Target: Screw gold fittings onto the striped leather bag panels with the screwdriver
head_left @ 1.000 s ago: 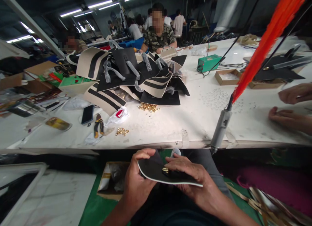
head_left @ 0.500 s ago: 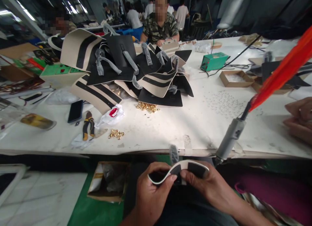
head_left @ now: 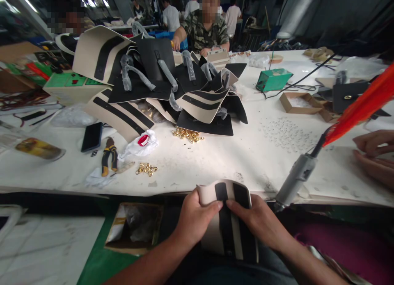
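A beige leather-like panel with black stripes (head_left: 227, 225) is held in front of me at the table's front edge, its striped face toward me. Its top end bends over away from me and the lower part hangs down over my lap. My left hand (head_left: 194, 219) grips the left side, thumb pressed on the striped face. On the right side my right hand (head_left: 257, 220) holds it the same way, the two thumbs almost meeting. The fingers behind the panel are hidden. Just right of my right hand hangs a grey cylindrical tool (head_left: 296, 180) with an orange-red wrapping (head_left: 366, 104) above it.
Similar panels (head_left: 155, 61) lie heaped on the white table, with gold metal pieces (head_left: 187, 134) before them. Pliers (head_left: 109, 157) and a phone (head_left: 92, 136) lie left. A co-worker's hand (head_left: 377, 153) is at the right edge. A person in camouflage (head_left: 197, 28) sits opposite.
Both hands have raised the panel slightly and turned it, so its striped face now shows at length instead of its curved edge. The person opposite has stretched an arm toward the heap.
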A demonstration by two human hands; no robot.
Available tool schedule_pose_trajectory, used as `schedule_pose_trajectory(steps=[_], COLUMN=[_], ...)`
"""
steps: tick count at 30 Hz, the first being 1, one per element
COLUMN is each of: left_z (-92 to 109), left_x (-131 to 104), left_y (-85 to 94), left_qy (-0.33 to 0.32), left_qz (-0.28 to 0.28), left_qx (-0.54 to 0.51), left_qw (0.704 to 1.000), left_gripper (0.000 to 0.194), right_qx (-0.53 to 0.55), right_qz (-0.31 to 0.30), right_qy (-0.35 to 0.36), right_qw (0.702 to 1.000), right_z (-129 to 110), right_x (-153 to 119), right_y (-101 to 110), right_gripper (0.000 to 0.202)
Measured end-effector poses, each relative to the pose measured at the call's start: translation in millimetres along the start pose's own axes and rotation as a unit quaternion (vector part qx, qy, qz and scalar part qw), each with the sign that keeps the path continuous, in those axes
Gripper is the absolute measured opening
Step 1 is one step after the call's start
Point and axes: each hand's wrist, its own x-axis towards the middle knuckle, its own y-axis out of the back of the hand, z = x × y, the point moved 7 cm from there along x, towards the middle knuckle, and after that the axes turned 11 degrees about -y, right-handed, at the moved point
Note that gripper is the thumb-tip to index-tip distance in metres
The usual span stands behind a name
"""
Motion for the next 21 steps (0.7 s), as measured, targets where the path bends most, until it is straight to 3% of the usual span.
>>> schedule_pose_trajectory(steps=[3,7,13,21], left_z=[-5,-11,-13,6], left_x=[32,52,62,63], left_y=[-3.3,-6.1,-7.9,-1.9], left_qy=[0.015,0.029,0.027,-0.028], left_qz=[-0.005,-0.021,-0.039,-0.066], left_qx=[-0.003,0.055,0.115,0.195], left_qw=[1.000,0.998,0.992,0.978], left_gripper=[0.033,0.028,0.025,0.033], right_qx=[-0.074,-0.116,-0.132,-0.114], right_qz=[0.052,0.083,0.107,0.121], right_qy=[-0.015,-0.017,-0.014,-0.001], right_qw=[0.996,0.990,0.985,0.986], right_z=[-13,-19,-21,-21], right_x=[23,40,49,51], right_y=[9,13,12,10], right_gripper=[0.037,0.028,0.018,0.015])
